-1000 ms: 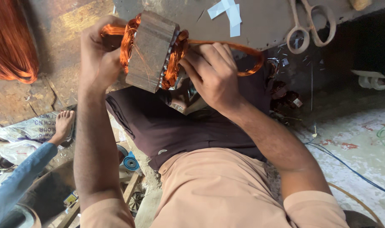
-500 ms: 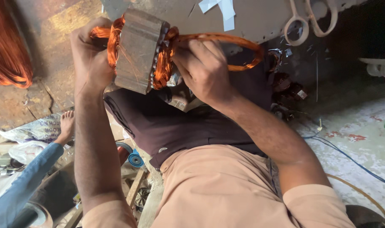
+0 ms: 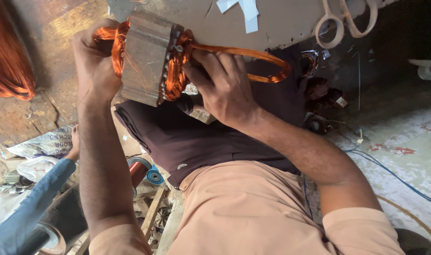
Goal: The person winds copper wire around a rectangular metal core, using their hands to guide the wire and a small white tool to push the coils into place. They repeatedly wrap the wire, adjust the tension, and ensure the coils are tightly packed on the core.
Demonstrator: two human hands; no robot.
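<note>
A grey metal stator core [image 3: 147,56] with copper windings sits above my lap, against the edge of a brown board [image 3: 281,28]. My left hand [image 3: 95,61] grips its left end, fingers wrapped over the copper coil there. On the right face, my right hand [image 3: 222,89] presses its fingers into the winding. From that face a long copper coil loop [image 3: 267,66] stretches right across my dark trousers.
White-handled scissors [image 3: 343,23] and white paper scraps [image 3: 244,12] lie on the board. A hank of copper wire [image 3: 8,61] hangs at far left. Another person's blue-clad limb [image 3: 31,203] and foot [image 3: 75,141] are lower left, near a copper wire spool [image 3: 140,170]. A blue cable [image 3: 390,174] crosses the floor.
The stator and both hands have shifted a little to the left in view. My grips stay the same and the copper loop still trails to the right.
</note>
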